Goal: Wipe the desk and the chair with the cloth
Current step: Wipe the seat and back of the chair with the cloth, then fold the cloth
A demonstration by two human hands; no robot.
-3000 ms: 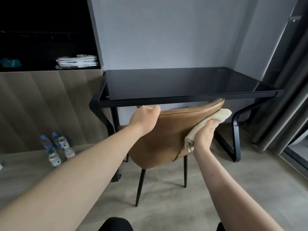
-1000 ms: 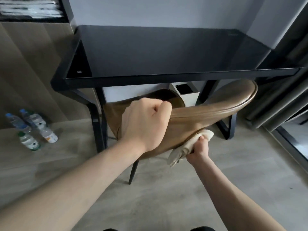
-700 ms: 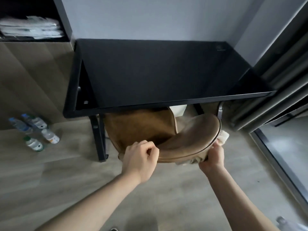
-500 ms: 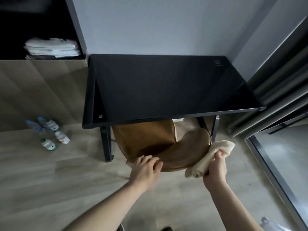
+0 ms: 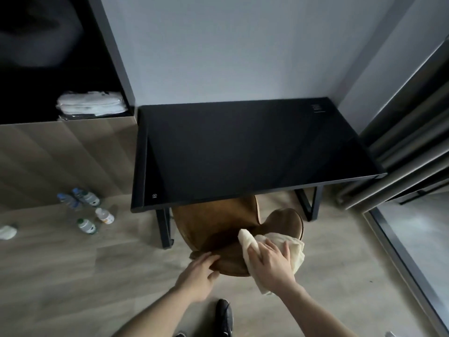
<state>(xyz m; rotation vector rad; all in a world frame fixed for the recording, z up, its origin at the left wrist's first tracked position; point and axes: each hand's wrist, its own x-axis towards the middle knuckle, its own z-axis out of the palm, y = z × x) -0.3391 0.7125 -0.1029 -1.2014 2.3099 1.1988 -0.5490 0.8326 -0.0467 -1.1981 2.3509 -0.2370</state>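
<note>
Head view, looking steeply down at a black desk (image 5: 243,152) set against a pale wall (image 5: 230,45).

Chair (image 5: 218,224): tan, pushed partly under the front edge of the desk; its seat and curved back stick out toward the person.

Cloth (image 5: 274,242): cream, bunched, lying on the near right part of the chair back. One corner points up-left onto the brown surface; the rest drapes over the right edge and hangs below the hand.

Right hand (image 5: 272,261): lies flat on top of the cloth, fingers straight and slightly spread, pressing it against the chair. The thumb side is hidden by the cloth; cannot tell whether the thumb hooks under it.

Left hand (image 5: 198,273): on the near left rim of the chair back, fingers extended and close together, fingertips resting on the edge. No curl around the rim is visible.

Surroundings:
- Desk top is dark and glossy, with a small mark near its front left corner.
- Four small bottles (image 5: 85,210) lie on the wood floor (image 5: 73,276) left of the desk.
- Folded white linen (image 5: 91,104) sits on a dark shelf above a wood-grain cabinet (image 5: 60,161) at left.
- Grey curtains (image 5: 408,142) hang at right.
- A dark shoe (image 5: 223,314) shows at the bottom edge, between the forearms.
</note>
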